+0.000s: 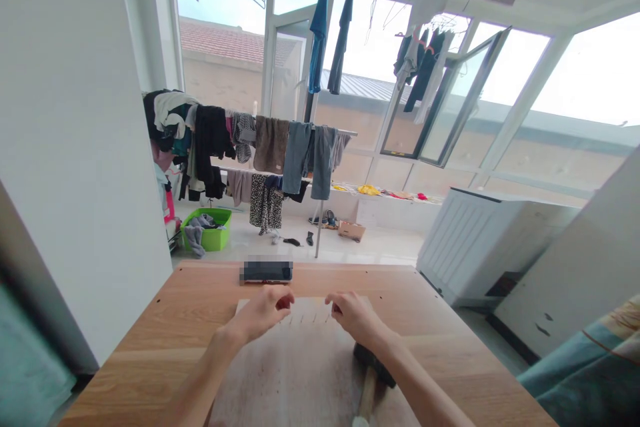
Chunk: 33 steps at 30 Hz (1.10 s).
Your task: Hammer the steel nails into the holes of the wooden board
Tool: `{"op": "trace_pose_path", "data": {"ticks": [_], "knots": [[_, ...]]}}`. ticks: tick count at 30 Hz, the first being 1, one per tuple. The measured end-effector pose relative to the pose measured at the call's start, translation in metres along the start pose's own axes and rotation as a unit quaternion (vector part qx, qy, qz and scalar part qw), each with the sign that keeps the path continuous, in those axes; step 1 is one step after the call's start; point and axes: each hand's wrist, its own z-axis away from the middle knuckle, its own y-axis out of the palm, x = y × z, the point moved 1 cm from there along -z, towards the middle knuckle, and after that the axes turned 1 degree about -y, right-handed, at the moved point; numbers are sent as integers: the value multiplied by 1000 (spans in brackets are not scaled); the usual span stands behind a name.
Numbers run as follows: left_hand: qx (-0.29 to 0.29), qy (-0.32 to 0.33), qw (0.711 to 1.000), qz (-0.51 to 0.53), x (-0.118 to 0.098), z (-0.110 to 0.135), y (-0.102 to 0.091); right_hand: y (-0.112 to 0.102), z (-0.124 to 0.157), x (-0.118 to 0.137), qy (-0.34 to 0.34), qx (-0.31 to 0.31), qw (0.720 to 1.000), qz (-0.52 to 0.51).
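Observation:
Both my hands hover over a pale wooden board that lies on a wooden table. My left hand is curled, its fingertips pinched together near the board's far edge. My right hand is also curled, its fingers pinching something small that I cannot make out. Between the two hands a row of thin nails stands in the board. A hammer with a dark head and wooden handle lies on the board under my right forearm. A dark phone rests at the table's far edge.
Beyond the table, a drying rack loaded with clothes stands before large windows, with a green laundry basket on the floor. A white appliance sits at the right. White walls flank both sides.

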Motion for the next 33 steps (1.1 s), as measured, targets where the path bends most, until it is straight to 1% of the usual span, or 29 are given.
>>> {"op": "trace_pose_path", "data": {"ticks": [4,6,11,14,19,22,26,30,33], "knots": [[23,1,1000,-18,4,-2,11,10,-4,6,-14,4,1000,-13],[27,2,999,-24,7,-3,15,11,-5,8,-19,-3,1000,-17],[29,5,999,-31,8,-3,16,4,-5,19,-27,-23,999,-27],[31,4,999,-37,7,-2,17,2,-6,29,-35,-24,998,-39],[25,-5,1000,-18,6,-2,21,8,-8,36,-48,-18,997,-56],[8,-11,1000,5,2,-4,23,11,-9,36,-52,-22,996,-63],[-15,0,1000,0,-1,-6,29,5,-9,39,-52,-40,995,-70],[-18,5,1000,-13,2,-9,37,-2,-6,41,-49,-49,995,-78],[-18,1,1000,-15,2,-9,42,-2,-4,38,-40,-51,994,-85]]}}
